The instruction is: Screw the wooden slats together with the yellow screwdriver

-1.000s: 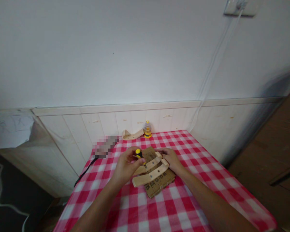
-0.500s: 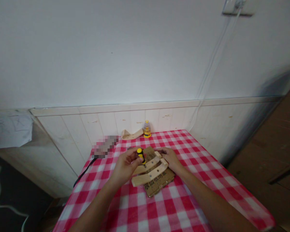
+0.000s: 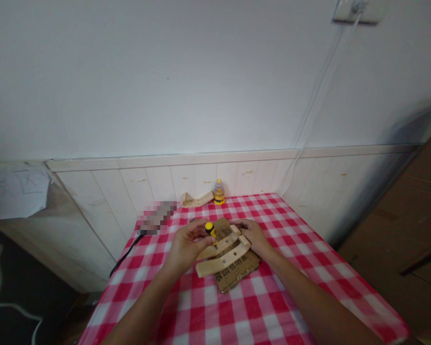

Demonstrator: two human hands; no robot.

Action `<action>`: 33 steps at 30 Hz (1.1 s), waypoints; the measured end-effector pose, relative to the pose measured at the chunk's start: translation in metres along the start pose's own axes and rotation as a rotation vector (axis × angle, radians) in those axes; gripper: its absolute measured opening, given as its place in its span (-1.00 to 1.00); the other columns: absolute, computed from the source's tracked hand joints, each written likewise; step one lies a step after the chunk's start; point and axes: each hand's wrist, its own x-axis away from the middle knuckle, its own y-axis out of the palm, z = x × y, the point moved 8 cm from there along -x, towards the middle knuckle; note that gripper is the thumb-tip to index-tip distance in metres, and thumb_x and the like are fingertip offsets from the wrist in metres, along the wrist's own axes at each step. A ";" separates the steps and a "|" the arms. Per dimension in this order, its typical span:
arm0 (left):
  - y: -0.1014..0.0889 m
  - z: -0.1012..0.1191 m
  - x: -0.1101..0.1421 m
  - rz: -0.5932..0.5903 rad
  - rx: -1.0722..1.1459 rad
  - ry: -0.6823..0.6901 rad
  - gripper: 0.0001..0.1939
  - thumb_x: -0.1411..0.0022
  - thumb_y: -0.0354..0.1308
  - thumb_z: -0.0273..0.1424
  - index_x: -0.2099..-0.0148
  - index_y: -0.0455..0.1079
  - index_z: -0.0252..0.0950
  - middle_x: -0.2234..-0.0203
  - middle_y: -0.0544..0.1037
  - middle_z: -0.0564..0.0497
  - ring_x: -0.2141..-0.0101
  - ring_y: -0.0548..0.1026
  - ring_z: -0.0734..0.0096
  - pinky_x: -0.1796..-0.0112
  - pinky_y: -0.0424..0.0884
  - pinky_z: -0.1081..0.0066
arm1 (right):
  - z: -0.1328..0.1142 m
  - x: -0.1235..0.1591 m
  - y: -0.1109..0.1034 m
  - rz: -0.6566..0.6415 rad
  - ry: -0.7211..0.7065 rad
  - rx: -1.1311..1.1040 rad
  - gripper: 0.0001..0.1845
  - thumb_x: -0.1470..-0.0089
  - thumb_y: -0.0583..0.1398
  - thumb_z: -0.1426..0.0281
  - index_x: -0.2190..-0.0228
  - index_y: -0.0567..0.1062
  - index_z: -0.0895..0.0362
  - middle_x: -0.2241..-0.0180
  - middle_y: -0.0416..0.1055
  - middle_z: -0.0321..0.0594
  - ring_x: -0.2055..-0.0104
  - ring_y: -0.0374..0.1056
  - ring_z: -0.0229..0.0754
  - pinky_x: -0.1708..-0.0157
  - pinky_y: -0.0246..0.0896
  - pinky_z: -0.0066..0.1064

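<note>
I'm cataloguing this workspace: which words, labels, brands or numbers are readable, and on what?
Cardboard: dark printed characters, too blurred to quote.
Paper on the wall: one mark resembling "X"; the rest unreadable.
Yellow-based container: any lettering too small to read.

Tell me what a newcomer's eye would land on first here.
Probably the red-and-white checked cloth, spread over the table below the pale wall. Next, the yellow-and-black screwdriver in the left hand, upright over the farther of two curved wooden pieces lying on brown cardboard. At the back, by the wall, a clear-topped yellow container stands beside another curved wooden piece.
</note>
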 end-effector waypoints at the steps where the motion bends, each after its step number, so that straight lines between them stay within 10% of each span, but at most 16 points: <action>1: 0.000 0.000 0.000 0.008 0.002 0.005 -0.55 0.13 0.64 -0.25 0.19 0.61 -0.26 0.39 0.73 -0.03 0.36 0.69 0.21 0.28 0.65 0.25 | 0.000 0.000 0.000 -0.003 0.002 0.001 -0.58 0.16 0.25 0.48 0.23 0.77 0.09 0.13 0.76 -0.10 0.06 0.65 0.09 -0.06 0.52 -0.05; 9: -0.068 0.015 -0.011 0.313 -0.020 0.103 -0.38 -0.12 0.45 -0.07 -0.12 0.51 -0.30 0.44 0.64 0.06 0.42 0.62 0.33 0.33 0.54 0.36 | -0.003 0.000 0.002 -0.042 0.032 -0.015 -0.66 0.15 0.34 0.45 0.24 0.76 0.09 0.14 0.76 -0.08 0.07 0.66 0.08 -0.05 0.55 -0.06; 14: -0.104 -0.002 -0.019 0.370 -0.633 -0.031 -0.45 -0.17 0.28 -0.13 -0.12 0.57 -0.36 0.63 0.44 0.17 0.59 0.46 0.32 0.51 0.28 0.43 | -0.003 0.001 0.004 -0.060 0.044 -0.031 -0.64 0.19 0.39 0.43 0.24 0.76 0.10 0.18 0.76 -0.07 0.09 0.67 0.11 0.00 0.57 -0.05; 27: -0.063 -0.018 -0.012 0.053 -0.974 0.028 -0.56 -0.18 0.28 -0.48 -0.11 0.66 -0.19 0.14 0.62 -0.15 0.02 0.59 0.03 -0.02 0.43 0.21 | 0.003 -0.002 0.003 -0.038 0.058 -0.068 -0.67 0.25 0.35 0.45 0.31 0.74 0.11 0.25 0.76 -0.08 0.14 0.66 0.10 0.04 0.56 -0.06; 33: -0.020 -0.009 0.007 -0.343 -0.699 0.057 -0.54 0.04 0.53 -0.35 0.01 0.69 -0.15 0.25 0.71 -0.04 0.29 0.65 0.18 0.25 0.55 0.34 | 0.001 0.000 0.003 -0.040 0.050 -0.089 -0.67 0.22 0.36 0.42 0.30 0.74 0.12 0.24 0.76 -0.07 0.15 0.67 0.09 0.03 0.56 -0.07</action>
